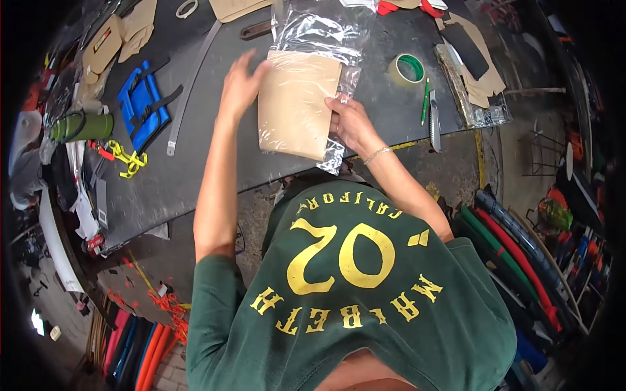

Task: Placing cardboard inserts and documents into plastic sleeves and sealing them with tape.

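Observation:
A tan sheet of card or paper [297,107] lies at the table's near edge with clear plastic [319,32] around it. The loose plastic stretches beyond its far end and shows along its right side. My right hand [352,122] grips the sheet's right edge, thumb on top and the other fingers underneath, mostly hidden. At the upper left edge is my left hand [241,86], its fingers extended and apart. The fingertips are close to the sheet; whether they touch it I cannot tell.
On the dark table [215,143] are a metal ruler [193,91], a blue strapped pouch [145,104] and a green bottle [81,126] at left. A tape roll [407,68], green pencil [426,103] and utility knife [435,120] lie right. Fabric rolls [515,254] stand below.

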